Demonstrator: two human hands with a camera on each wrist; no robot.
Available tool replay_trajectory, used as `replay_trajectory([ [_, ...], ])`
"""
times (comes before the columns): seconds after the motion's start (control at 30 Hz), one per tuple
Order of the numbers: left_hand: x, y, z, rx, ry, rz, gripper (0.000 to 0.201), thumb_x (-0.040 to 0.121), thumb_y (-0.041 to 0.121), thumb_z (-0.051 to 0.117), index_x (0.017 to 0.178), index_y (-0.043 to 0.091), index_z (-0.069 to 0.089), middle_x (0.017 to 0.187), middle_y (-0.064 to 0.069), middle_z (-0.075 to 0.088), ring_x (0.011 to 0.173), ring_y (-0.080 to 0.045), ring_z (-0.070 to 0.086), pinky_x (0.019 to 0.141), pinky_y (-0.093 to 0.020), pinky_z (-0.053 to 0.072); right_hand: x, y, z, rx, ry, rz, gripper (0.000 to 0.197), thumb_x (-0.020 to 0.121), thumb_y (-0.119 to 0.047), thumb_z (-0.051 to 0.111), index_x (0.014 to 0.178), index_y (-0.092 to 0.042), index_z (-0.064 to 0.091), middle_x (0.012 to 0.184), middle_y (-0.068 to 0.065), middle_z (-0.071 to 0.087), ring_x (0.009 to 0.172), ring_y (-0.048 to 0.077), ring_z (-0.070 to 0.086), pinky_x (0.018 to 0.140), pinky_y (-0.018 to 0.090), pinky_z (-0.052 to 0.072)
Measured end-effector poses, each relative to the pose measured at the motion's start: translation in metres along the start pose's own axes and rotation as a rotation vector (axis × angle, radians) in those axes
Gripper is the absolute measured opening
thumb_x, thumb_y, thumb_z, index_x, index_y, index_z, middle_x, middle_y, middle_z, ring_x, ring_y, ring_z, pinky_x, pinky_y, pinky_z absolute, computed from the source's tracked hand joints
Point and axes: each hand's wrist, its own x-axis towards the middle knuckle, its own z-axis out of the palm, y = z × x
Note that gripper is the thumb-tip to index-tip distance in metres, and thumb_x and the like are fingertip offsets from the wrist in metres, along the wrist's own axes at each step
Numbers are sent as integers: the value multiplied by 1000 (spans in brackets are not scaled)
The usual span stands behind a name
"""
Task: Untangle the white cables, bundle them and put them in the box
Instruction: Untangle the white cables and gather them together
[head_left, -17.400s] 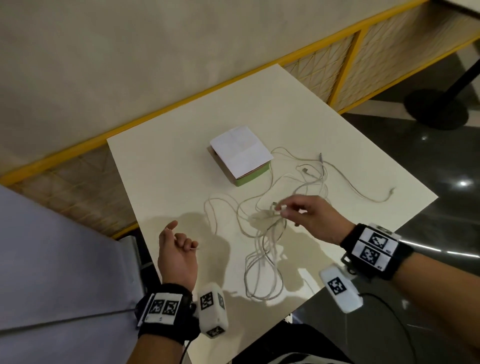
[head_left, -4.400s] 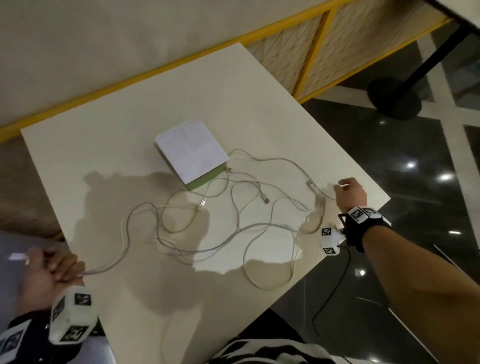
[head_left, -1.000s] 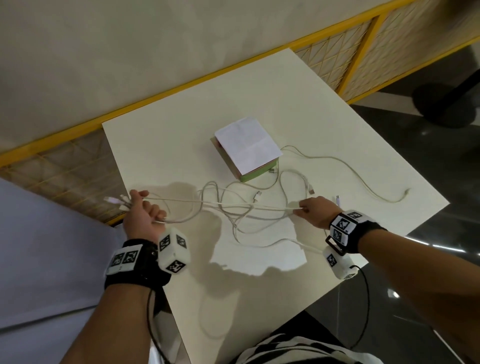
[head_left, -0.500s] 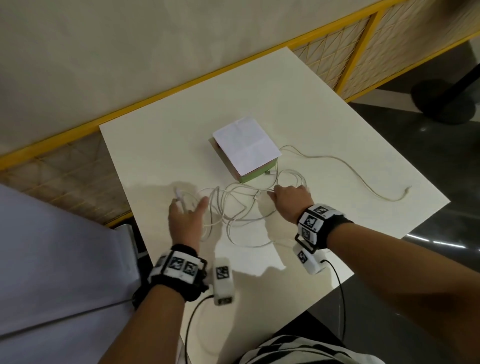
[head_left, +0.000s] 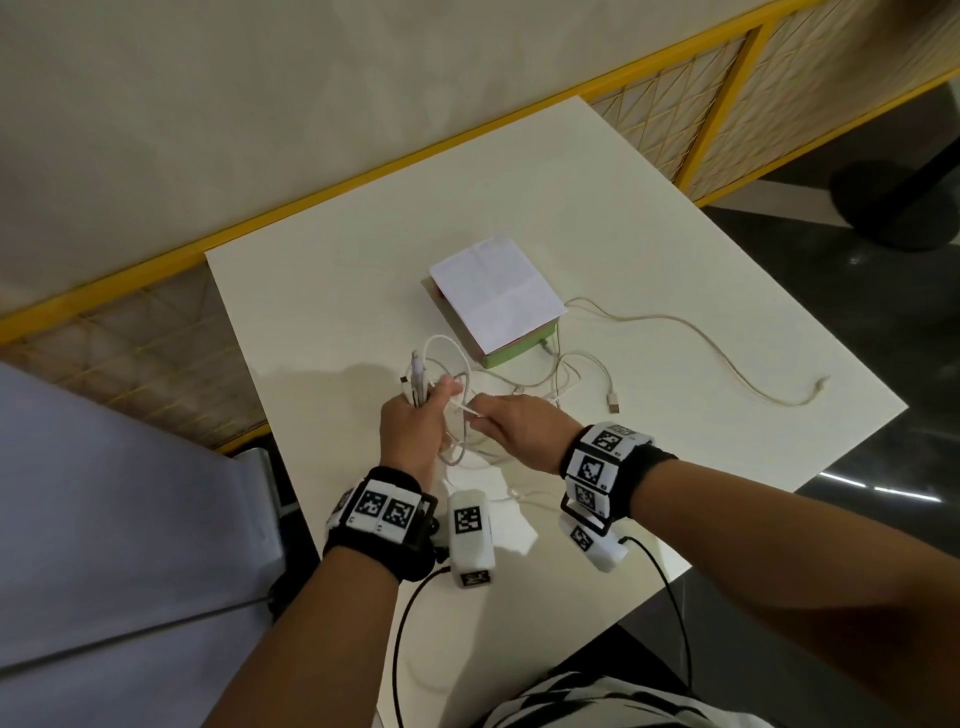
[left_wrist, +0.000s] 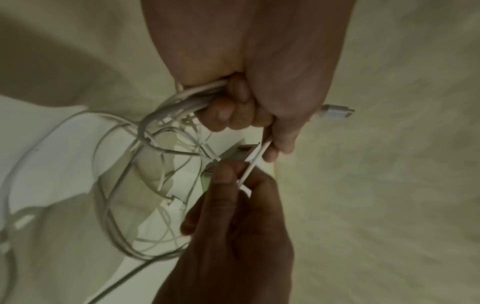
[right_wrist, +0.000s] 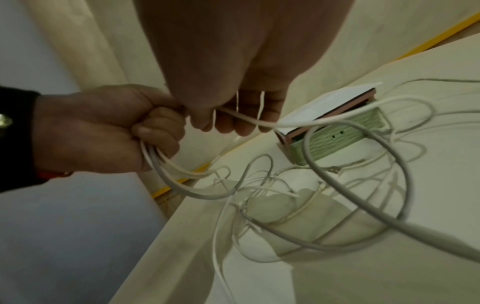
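your left hand (head_left: 410, 428) sits in the middle of the head view, curled tight round a bunch of the cables (head_left: 561, 374). a few plug ends stick up out of the top of your fist. in the left wrist view your left hand (left_wrist: 249, 67) fills the top, and one plug pokes out at the right side of it.

your right hand (head_left: 524, 434) is just right of the left one, almost touching it. its fingers pinch one thin cable that runs across to your left thumb. in the left wrist view your right hand (left_wrist: 233, 236) comes up from the bottom with that cable pinched near its tips.

in the right wrist view your left hand (right_wrist: 103, 127) is at the left, and the cables (right_wrist: 285, 195) hang from it in loops down onto the table (right_wrist: 363, 277).

the box (head_left: 496, 301) sits above your hands, near the middle of the table (head_left: 337, 291), with white paper on top and a green side. some cable loops lie just beside its lower right corner. one long cable trails off to the right edge of the table.
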Motion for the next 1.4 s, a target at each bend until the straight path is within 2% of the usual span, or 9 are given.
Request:
replay_trajectory([
  [0.17, 17, 14, -25, -349, 180, -28, 25, 94, 29, 58, 81, 11, 67, 35, 12, 37, 31, -4, 28, 36, -18, 25, -17, 44, -4, -136, -53, 298, 30, 98, -32, 38, 103, -7, 55, 91, 20, 68, 84, 37, 62, 73, 40, 46],
  [0.37, 28, 9, -57, -456, 261, -23, 29, 97, 38, 50, 81, 18, 64, 35, 13, 26, 31, -3, 23, 34, -17, 24, -42, 87, -19, -308, -132, 553, 32, 99, -35, 30, 99, -12, 53, 101, 12, 67, 98, 31, 60, 91, 42, 35],
  [0.47, 31, 7, -71, -487, 305, -41, 30, 97, 42, 48, 80, 21, 62, 37, 13, 22, 32, -4, 22, 34, -16, 24, -55, 105, -20, -255, -155, 654, 31, 99, -34, 30, 96, -14, 52, 102, 12, 65, 97, 32, 60, 86, 41, 36],
  [0.6, 29, -7, -73, -425, 260, -84, 30, 98, 43, 44, 82, 22, 59, 34, 13, 20, 29, -4, 20, 33, -14, 22, -65, 112, -14, -96, -127, 645, 26, 98, -35, 35, 89, -15, 50, 98, 15, 65, 92, 34, 60, 72, 34, 35],
  [0.73, 20, -16, -59, -430, 222, -109, 30, 98, 41, 45, 84, 20, 60, 34, 13, 21, 28, -4, 20, 33, -14, 23, -63, 102, -16, -241, -128, 559, 25, 91, -26, 43, 114, -18, 49, 111, 5, 63, 104, 26, 59, 96, 39, 28],
  [0.93, 11, -14, -45, -438, 210, -104, 30, 98, 40, 45, 85, 17, 61, 33, 11, 21, 27, -4, 20, 33, -14, 22, -26, 48, -2, -399, -111, 241, 52, 88, -46, 45, 130, -17, 41, 125, 8, 54, 112, 29, 52, 98, 44, 29],
  [1.1, 7, -11, -46, -444, 225, -97, 30, 98, 39, 47, 85, 17, 61, 34, 12, 20, 29, -3, 19, 33, -15, 22, -2, 41, 19, -443, -267, 315, 38, 95, -36, 39, 124, -14, 44, 123, 10, 59, 112, 32, 54, 99, 46, 30],
  [1.2, 6, -10, -50, -447, 236, -97, 29, 98, 38, 46, 85, 17, 61, 34, 13, 20, 28, -3, 19, 33, -15, 21, -2, 47, 19, -454, -250, 289, 25, 95, -19, 35, 115, -13, 49, 114, 10, 64, 105, 31, 57, 95, 44, 33],
  [1.4, 11, -11, -56, -455, 240, -109, 27, 98, 38, 46, 87, 18, 61, 34, 12, 19, 28, -3, 19, 33, -14, 20, 3, 60, 15, -224, -128, 425, 30, 91, -17, 39, 116, -6, 49, 113, 16, 62, 104, 34, 57, 91, 42, 39],
])
